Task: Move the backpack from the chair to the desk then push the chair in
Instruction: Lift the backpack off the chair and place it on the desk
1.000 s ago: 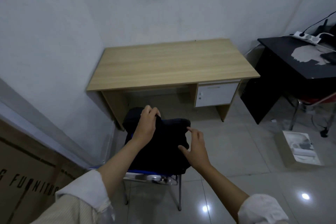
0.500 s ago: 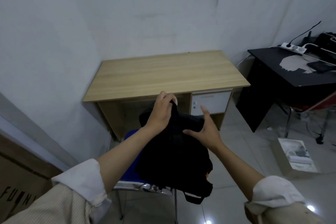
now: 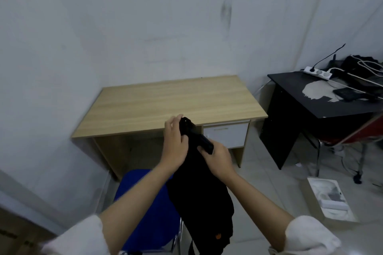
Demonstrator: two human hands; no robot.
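Observation:
The black backpack (image 3: 199, 198) hangs in the air in front of me, lifted off the blue chair seat (image 3: 149, 209). My left hand (image 3: 175, 145) grips its top at the left. My right hand (image 3: 217, 156) holds the top handle at the right. The bag's top reaches the front edge of the light wooden desk (image 3: 165, 101), which stands against the wall. The bag's lower end dangles beside the chair's right edge, with a strap hanging below. The chair sits pulled out in front of the desk.
A white drawer (image 3: 226, 135) sits under the desk at the right. A black table (image 3: 323, 101) with a power strip and cables stands further right. An open white box (image 3: 329, 201) lies on the tiled floor. A brown carton (image 3: 12, 236) is at lower left.
Both hands have raised the backpack off the chair seat toward the desk's front edge. My right hand went from open beside the bag to gripping its top. The blue seat is now uncovered.

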